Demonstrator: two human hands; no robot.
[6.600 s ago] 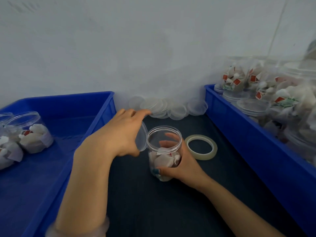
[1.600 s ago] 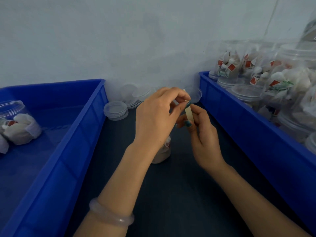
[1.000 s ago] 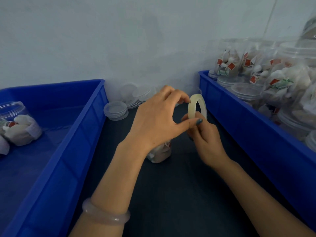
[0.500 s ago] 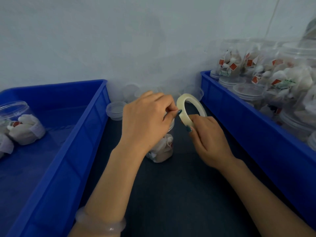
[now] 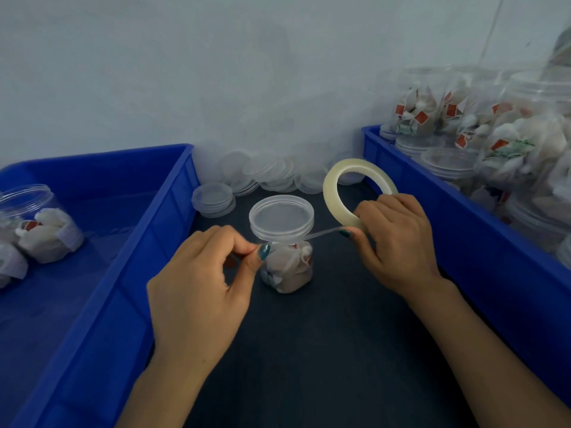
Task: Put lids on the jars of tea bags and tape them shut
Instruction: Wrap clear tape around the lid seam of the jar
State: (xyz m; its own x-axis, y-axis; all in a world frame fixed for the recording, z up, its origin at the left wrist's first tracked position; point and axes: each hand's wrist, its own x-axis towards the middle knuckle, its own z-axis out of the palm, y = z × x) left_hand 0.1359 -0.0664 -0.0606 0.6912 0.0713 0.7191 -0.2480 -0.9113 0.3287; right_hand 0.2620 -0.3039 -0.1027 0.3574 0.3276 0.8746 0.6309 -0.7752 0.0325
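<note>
On the dark tabletop [image 5: 324, 350], between two blue bins, stands a small clear jar [image 5: 285, 268] with white tea bags inside, upright, its clear lid [image 5: 281, 217] seated on top. The left hand [image 5: 197, 291] hovers just in front and to the left of the jar; its fingers [image 5: 244, 247] are curled, thumb and forefinger pinching the free end of a tape strip [image 5: 321, 233]. The strip runs taut from that pinch, across the front of the jar just under the lid's rim, up to the tape roll [image 5: 330, 193]; whether it touches the jar I cannot tell. The right hand [image 5: 398, 242] holds the roll on edge to the right of the jar, raised above the tabletop, fingers wrapped round the ring's lower right part and the thumb laid where the strip leaves the roll.

The left bin [image 5: 148, 230] carries a lidded jar of tea bags [image 5: 40, 227] lying tilted near its far left side, with more white bags beside it at the frame's edge. The right bin [image 5: 463, 242] is crowded with filled jars [image 5: 525, 143], some with red-tagged bags showing. Against the pale wall [image 5: 216, 72], behind the centre jar, lies a loose heap of clear lids [image 5: 272, 174], and a short neat stack of lids [image 5: 213, 200] sits just beside the left bin's corner
</note>
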